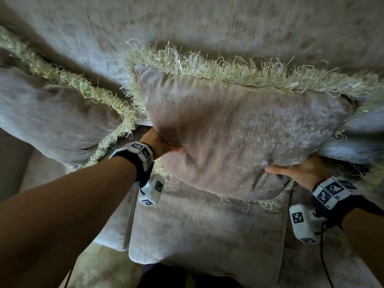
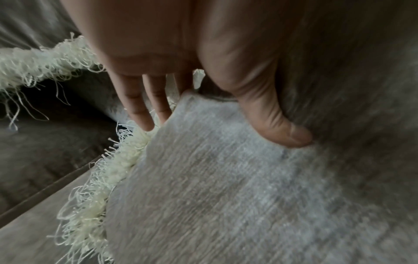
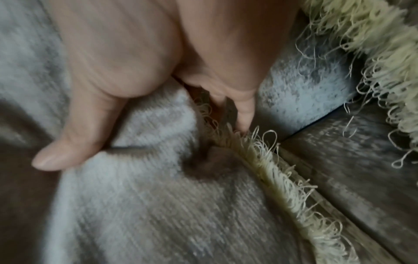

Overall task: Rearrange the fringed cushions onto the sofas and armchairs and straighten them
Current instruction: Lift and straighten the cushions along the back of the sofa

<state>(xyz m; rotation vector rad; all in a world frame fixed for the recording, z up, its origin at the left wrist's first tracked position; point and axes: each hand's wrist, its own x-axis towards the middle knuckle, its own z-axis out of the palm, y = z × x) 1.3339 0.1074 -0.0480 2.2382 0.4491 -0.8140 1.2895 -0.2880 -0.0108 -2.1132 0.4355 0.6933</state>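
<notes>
A taupe cushion [image 1: 239, 129] with a pale green fringe stands tilted against the sofa back [image 1: 207, 23], its right top corner lower. My left hand [image 1: 160, 144] grips its lower left edge, thumb pressed into the front face [image 2: 226, 187] and fingers [image 2: 138, 105] behind the fringe. My right hand [image 1: 299, 171] grips the lower right corner, thumb [image 3: 74, 146] on the front fabric [image 3: 158, 205], fingers tucked behind the fringe [image 3: 282, 178].
A second fringed cushion [image 1: 52, 117] leans at the left against the sofa back. Another fringed cushion [image 1: 369, 132] is partly visible at the right edge. The seat cushion [image 1: 207, 229] lies below, with a patterned rug [image 1: 104, 271] at its foot.
</notes>
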